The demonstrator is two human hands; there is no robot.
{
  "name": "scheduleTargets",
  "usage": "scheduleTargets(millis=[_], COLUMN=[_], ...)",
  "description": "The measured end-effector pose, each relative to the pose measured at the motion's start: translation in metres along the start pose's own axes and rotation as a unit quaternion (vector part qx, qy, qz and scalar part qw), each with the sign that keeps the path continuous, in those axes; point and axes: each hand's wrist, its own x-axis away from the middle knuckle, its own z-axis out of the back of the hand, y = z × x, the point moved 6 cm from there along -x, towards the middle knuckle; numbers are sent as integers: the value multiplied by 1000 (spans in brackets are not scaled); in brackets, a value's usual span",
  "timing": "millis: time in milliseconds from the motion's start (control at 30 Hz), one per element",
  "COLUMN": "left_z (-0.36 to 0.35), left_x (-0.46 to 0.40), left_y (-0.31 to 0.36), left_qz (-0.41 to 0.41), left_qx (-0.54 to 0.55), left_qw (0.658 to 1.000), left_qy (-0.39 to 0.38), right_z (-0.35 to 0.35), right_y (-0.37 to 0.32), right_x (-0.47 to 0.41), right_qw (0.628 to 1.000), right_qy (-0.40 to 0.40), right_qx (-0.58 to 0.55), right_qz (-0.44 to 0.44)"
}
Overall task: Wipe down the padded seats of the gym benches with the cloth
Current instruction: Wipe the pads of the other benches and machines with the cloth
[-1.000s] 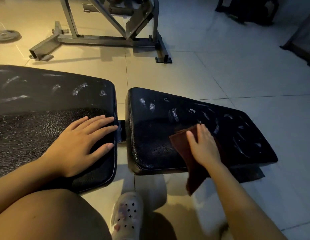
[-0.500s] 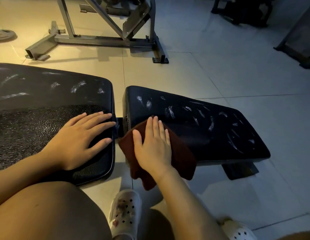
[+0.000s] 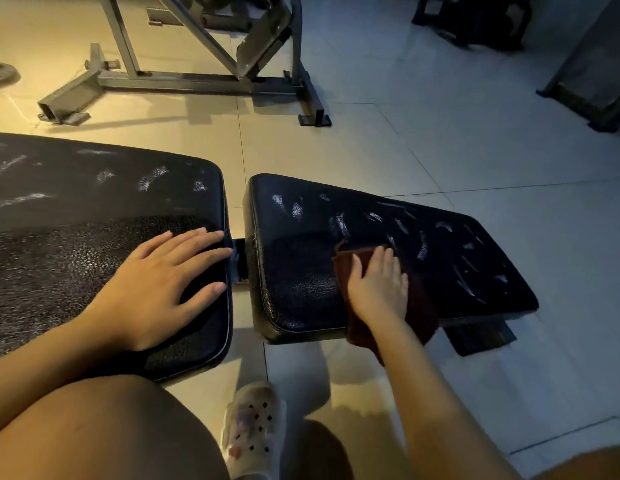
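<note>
wiping w/ right hand (image 3: 378, 285) flat, fingers straight, pressing cloth (image 3: 419, 306) on seat pad (image 3: 301, 271) mid-near edge. left hand (image 3: 156, 285) open, flat on back pad (image 3: 59, 237) left of seat pad. next prob: far-side smears need passes.

Two pads (image 3: 104, 209) (image 3: 388, 237), one cloth (image 3: 423, 306), two hands (image 3: 156, 289) (image 3: 379, 289)

- The right hand (image 3: 379, 289) lies flat on a dark red cloth (image 3: 423, 313), pressing it onto the black seat pad (image 3: 301, 271); the cloth's near edge hangs over the pad's front.
- The left hand (image 3: 163, 282) rests open, fingers (image 3: 201, 237) spread, on the larger back pad (image 3: 76, 202) beside it.
- A narrow gap separates the two pads.
- A white perforated clog (image 3: 253, 431) stands on the tiled floor (image 3: 440, 133).
- A grey metal machine frame (image 3: 197, 77) stands beyond.
</note>
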Motion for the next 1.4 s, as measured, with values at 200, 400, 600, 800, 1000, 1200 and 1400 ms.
scheduleTargets(millis=[200,400,600,800,1000,1200,1400], left_z=[1,2,2,1,2,4,2], left_x=[0,0,-1,-1,0,0,0], left_y=[1,0,0,1,2,4,4], left_qz=[6,6,6,7,12,6,4], left_qx=[8,14,14,3,7,6,4], left_qw=[1000,1000,1000,1000,1000,1000,1000], left_qy=[-13,-21,-13,-11,-19,-9,-9], right_z=[-20,-10,1,-11,-10,-10,-10], right_y=[-99,-50,28,-17,-67,-5,2], right_x=[74,51,16,72,84,95,42], right_qw=[973,968,983,936,908,983,990], right_qy=[-17,-36,-31,-53,-91,21,-49], right_qx=[-15,-22,-1,-10,-79,-86,-52], right_qz=[228,246,182,348,402,163,118])
